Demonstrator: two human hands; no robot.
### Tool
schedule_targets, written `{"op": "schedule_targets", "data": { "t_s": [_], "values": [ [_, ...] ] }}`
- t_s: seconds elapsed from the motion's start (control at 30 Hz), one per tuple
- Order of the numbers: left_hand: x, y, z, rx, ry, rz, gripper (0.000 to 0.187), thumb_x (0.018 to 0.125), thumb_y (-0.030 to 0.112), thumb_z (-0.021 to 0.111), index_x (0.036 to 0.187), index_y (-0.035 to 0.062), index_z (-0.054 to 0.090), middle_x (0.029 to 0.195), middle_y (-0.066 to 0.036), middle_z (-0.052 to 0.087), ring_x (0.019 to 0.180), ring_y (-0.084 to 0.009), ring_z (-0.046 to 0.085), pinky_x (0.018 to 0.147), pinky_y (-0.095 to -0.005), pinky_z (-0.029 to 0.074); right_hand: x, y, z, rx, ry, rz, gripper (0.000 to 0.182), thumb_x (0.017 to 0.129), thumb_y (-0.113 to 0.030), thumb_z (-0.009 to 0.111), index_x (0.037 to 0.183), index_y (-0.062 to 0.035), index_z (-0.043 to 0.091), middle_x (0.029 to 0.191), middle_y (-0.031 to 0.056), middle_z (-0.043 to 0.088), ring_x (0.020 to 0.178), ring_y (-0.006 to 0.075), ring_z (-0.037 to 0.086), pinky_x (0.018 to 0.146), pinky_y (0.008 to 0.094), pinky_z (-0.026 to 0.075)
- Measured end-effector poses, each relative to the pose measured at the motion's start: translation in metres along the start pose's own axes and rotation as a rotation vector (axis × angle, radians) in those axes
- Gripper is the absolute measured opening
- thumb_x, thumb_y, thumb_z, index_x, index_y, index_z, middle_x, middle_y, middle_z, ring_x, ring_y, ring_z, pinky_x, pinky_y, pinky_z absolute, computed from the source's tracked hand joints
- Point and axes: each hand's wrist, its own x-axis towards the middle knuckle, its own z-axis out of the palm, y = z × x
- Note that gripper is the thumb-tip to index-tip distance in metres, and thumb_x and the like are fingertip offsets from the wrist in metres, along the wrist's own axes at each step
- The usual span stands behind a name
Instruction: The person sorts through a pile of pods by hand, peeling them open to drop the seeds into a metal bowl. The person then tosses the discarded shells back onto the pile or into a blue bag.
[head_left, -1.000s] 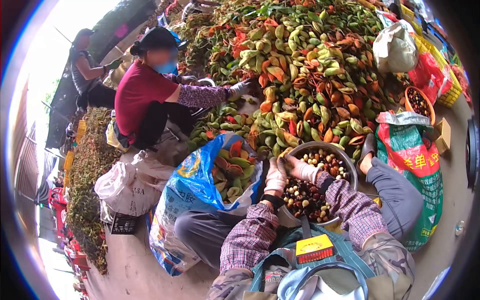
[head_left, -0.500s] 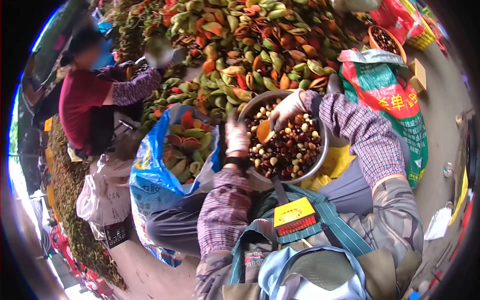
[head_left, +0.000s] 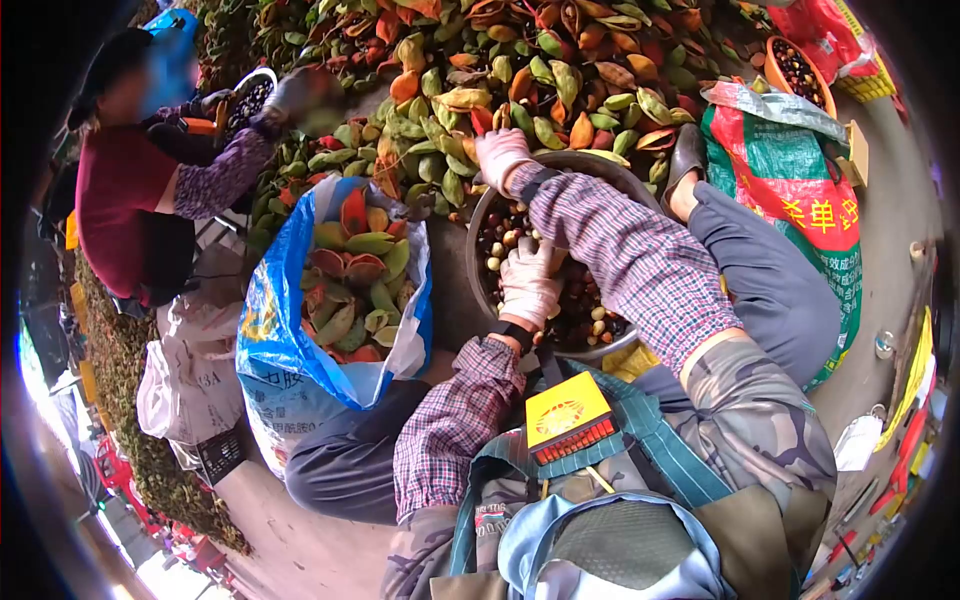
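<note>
A wide metal bowl holds dark and pale round seeds. My left hand, in a pale glove, is over the seeds inside the bowl, fingers pointing up and somewhat spread; nothing shows in it. Beyond the bowl's far rim, my right hand, also gloved, reaches to the edge of the heap of green and orange pods. Its fingertips are at an orange-red pod, and the fingers look closed together. The right forearm crosses over the bowl.
A blue and white sack of split pods stands at the left. At the right lies a green and red sack. A co-worker sits at the upper left with a bowl of seeds. An orange bowl is at the upper right.
My right hand has left the bowl for the pod heap, and the orange piece it held is out of sight. My left hand has moved over the seeds. The view has shifted.
</note>
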Motion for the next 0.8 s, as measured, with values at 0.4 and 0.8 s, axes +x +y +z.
{"op": "schedule_targets", "data": {
  "t_s": [0.4, 0.8],
  "values": [
    [-0.062, -0.158, -0.142, -0.094, 0.759, -0.497, 0.062, 0.071, 0.019, 0.073, 0.127, 0.0091, 0.048, 0.125, -0.021, 0.046, 0.103, -0.0377, 0.054, 0.090, -0.0434, 0.045, -0.019, 0.026, -0.022, 0.444, -0.046, -0.045, 0.065, 0.071, -0.036, 0.071, 0.128, -0.0171, 0.045, 0.127, 0.0119, 0.053, 0.118, 0.0280, 0.050, 0.097, 0.0403, 0.039],
    [0.028, -0.029, -0.089, -1.921, 0.498, -0.212, 0.046, 0.087, 0.045, 0.061, 0.117, 0.0124, 0.050, 0.093, -0.002, 0.059, 0.080, -0.0171, 0.059, 0.073, -0.0311, 0.051, -0.138, -0.006, -0.079, 0.813, 0.154, -0.521, 0.047, 0.085, -0.031, 0.057, 0.125, -0.0085, 0.049, 0.124, 0.0243, 0.049, 0.118, 0.0360, 0.046, 0.099, 0.0417, 0.038]
  ]
}}
